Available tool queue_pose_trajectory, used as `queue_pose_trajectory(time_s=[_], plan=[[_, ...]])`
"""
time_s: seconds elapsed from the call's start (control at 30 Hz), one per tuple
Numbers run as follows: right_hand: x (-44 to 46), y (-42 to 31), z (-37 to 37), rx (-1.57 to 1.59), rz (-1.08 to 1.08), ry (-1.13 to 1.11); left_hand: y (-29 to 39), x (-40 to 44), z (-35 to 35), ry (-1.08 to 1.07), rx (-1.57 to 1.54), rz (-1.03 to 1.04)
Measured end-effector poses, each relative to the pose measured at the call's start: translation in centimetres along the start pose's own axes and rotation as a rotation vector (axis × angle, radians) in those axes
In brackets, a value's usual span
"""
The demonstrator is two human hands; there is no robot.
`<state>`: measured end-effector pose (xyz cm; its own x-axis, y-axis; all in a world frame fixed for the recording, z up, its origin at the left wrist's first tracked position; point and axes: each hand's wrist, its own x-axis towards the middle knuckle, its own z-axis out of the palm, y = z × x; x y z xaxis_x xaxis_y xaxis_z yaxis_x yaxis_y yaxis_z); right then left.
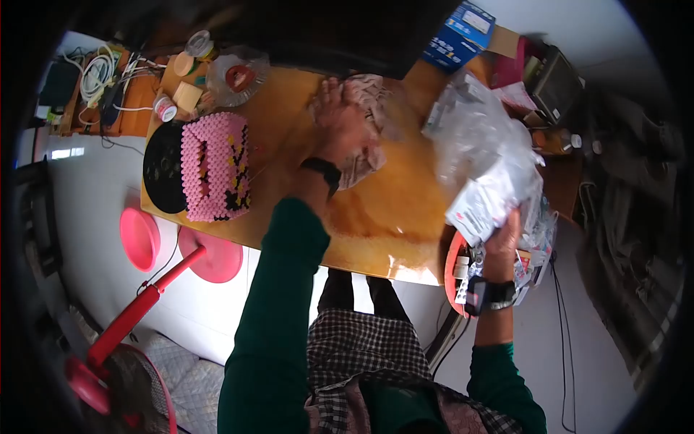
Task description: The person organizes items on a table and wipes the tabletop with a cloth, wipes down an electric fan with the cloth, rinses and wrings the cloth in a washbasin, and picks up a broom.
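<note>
A brown wooden table [405,224] spreads beneath the left hand [345,130] and reaches across toward the right hand [504,235]. A crumpled clear plastic bag [477,123] extends from the right hand, its long axis running away from the person and slightly leftward, the loose end farthest off. The right hand grips its near end beside a white printed packet [481,210]; whether that packet is inside the bag I cannot tell, and some fingers are hidden. Just below and around the right hand sits a red-rimmed basket [452,271], full of small packages. A pink beaded tissue-box cover [230,163] stands well left of the left hand, its slot's long axis running away from the person. A pinkish cloth [371,94] lies under the left hand and shows along its right side, bunched, its long axis pointing away from the person. The left hand presses flat on it, fingers extended forward. Far ahead of the right hand is a blue carton [459,40].
</note>
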<state>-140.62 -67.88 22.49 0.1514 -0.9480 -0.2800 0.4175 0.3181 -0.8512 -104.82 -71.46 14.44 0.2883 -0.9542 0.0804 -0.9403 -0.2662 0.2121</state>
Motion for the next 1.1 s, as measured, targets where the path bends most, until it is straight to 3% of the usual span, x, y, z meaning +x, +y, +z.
queue_pose_trajectory(time_s=[0.03,0.07,0.1,0.13,0.2,0.27,0.37,0.47,0.53,0.63,0.67,0.73,0.83,0.9,1.0,1.1], plan=[[0.4,0.5,-0.1,-0.027,0.032,-0.073,0.2,-0.6,-1.0,-0.08,0.078,0.016],[0.7,0.1,2.9,-0.073,0.075,-0.015,-1.1,-1.5,1.3,0.094,-0.165,0.039],[2.1,2.0,0.7,-0.046,0.129,-0.077,-1.5,-3.5,-0.4,0.029,-0.198,0.118],[2.1,1.4,5.0,-0.091,0.117,-0.048,-1.8,-6.5,-2.5,-0.039,-0.23,0.202],[3.1,3.1,8.3,-0.134,0.19,-0.024,-4.2,-11.1,1.1,0.048,-0.427,0.135],[5.4,6.2,8.8,-0.246,0.145,-0.225,-4.2,-16.8,-1.3,-0.138,-0.429,0.032],[7.9,9.3,11.8,-0.283,0.122,-0.22,-5.2,-23.6,-3.8,-0.177,-0.28,0.12],[11.4,13.1,11.9,-0.274,0.087,-0.179,-4.2,-24.6,-5.4,-0.289,-0.267,0.054],[12.4,14.0,11.2,-0.48,0.025,-0.086,-3.9,-24.4,-5.1,-0.215,-0.23,0.049],[11.2,9.6,10.9,-0.742,0.198,-0.002,-3.6,-23.1,-4.8,-0.242,-0.167,0.019],[10.1,7.8,10.3,-0.782,0.206,-0.084,-3.6,-22.8,-4.8,-0.224,-0.194,0.021],[7.2,4.7,8.6,-1.117,0.106,0.007,-3.9,-22.8,-4.6,-0.217,-0.175,0.041],[2.7,-1.0,4.6,-1.339,-0.166,0.019,-5.4,-22.7,-3.1,-0.202,-0.183,0.032],[2.4,-3.5,0.4,-1.723,-0.439,-0.1,-6.3,-22.2,-2.3,-0.202,-0.215,0.0],[3.0,-5.4,-2.8,-2.017,-0.365,-0.305,-7.1,-20.3,-1.4,-0.17,-0.191,-0.006],[4.7,-4.7,-5.1,-1.988,-0.239,-0.552,-7.7,-18.7,-1.5,-0.09,-0.298,0.033]])
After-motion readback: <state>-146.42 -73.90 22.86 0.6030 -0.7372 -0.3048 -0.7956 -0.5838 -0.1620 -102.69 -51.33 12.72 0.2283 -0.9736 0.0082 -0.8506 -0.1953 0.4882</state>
